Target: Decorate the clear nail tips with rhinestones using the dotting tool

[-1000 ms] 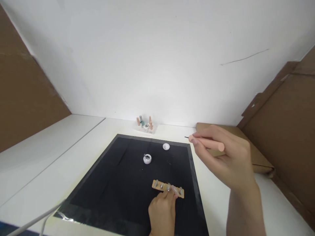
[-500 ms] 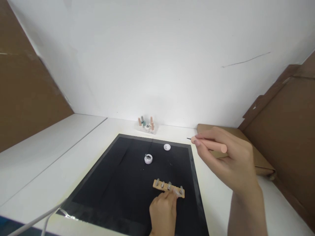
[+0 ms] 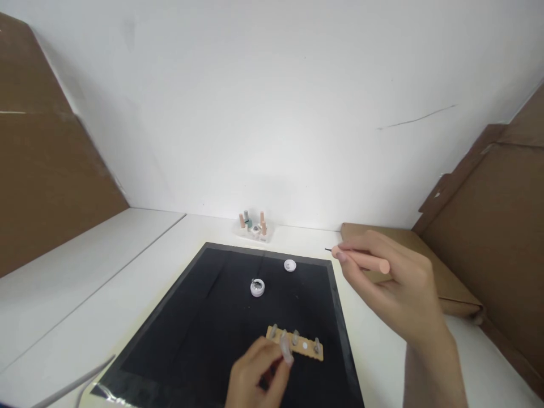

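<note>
My left hand [image 3: 255, 377] pinches a translucent false nail [image 3: 286, 349] between thumb and fingers, raised just in front of a wooden display strip [image 3: 313, 353]. Several more pale nails stand upright on that strip, and a bare white dot shows among them. Higher up on the right, my right hand [image 3: 403, 289] grips a nail polish brush [image 3: 366, 261] by its peach cap handle, the thin dark tip pointing left. An open white jar [image 3: 257, 288] with silvery contents and something small on its rim sits on the black mat; its round white lid [image 3: 289, 265] lies behind it.
A clear tray [image 3: 254, 233] with several peach-capped bottles and a teal one stands by the white wall. The black mat [image 3: 191, 317] covers the table's middle. A flat cardboard box [image 3: 450, 283] lies at right, brown cardboard panels flank both sides, and a cable [image 3: 76, 385] runs at lower left.
My left hand has lifted a false nail off the strip and moved left, uncovering the white dot. My right hand keeps the brush in nearly the same place. The view has tilted up slightly.
</note>
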The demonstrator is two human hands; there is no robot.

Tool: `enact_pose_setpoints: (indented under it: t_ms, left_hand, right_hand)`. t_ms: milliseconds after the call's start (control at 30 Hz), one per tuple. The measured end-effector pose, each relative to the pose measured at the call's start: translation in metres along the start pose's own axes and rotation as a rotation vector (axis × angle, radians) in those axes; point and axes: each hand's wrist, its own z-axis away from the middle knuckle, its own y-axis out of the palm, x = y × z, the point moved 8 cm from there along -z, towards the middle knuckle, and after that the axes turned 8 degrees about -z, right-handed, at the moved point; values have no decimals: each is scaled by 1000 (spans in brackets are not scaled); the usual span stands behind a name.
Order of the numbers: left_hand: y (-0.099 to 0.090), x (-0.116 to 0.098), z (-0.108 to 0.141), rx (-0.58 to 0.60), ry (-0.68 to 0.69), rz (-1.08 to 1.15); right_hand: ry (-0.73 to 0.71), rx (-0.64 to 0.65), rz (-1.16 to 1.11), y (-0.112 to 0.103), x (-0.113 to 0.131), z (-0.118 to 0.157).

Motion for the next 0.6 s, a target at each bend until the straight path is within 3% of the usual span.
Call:
enact_pose_setpoints:
  t_ms: [133,200,400,600]
  left_hand:
    - [-42,35,-40,-63,-272,150]
    - [-49,61,-58,-67,-432,242]
    - [-50,107,-104,-24,-493,293]
    - [-40,138,-122,27,-515,316]
  right_hand:
    - [17,9,13,0,-1,-1]
    - [25,15,14,0,-1,-1]
    - [38,11,11,-1,-2,-3]
    - [56,28,22,3,-5,-6]
